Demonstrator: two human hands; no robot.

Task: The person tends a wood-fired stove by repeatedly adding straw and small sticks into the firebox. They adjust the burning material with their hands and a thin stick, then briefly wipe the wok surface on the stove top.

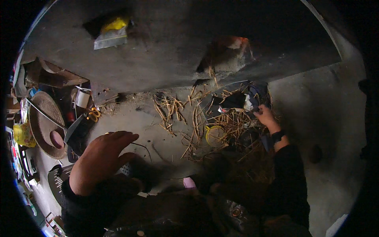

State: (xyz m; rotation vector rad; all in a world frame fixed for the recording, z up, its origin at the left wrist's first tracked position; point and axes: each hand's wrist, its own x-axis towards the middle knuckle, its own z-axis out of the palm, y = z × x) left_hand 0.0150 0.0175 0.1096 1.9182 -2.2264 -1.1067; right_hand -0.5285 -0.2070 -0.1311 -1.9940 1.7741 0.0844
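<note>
My left hand (pixel 102 160) is raised at the lower left, palm down, with its fingers together and the thumb apart, holding nothing. At the right, my right hand (pixel 266 116) reaches to a heap of dry stalks (pixel 231 124) mixed with dark fabric (pixel 259 93). Its fingertips are beside a crumpled white scrap (pixel 248 103); whether they grip anything is not clear. A loop of yellow cord (pixel 207 136) lies on the near left side of the heap. More broken stalks (pixel 170 109) are spread to its left on the concrete floor.
A sooty wall opening (pixel 228 54) is beyond the heap. A clear zip bag with something yellow (pixel 111 40) is at the upper left. Along the left stand a round shallow basket (pixel 44 118), orange-handled scissors (pixel 94 114), a white roll (pixel 82 98) and a cardboard box (pixel 59 75).
</note>
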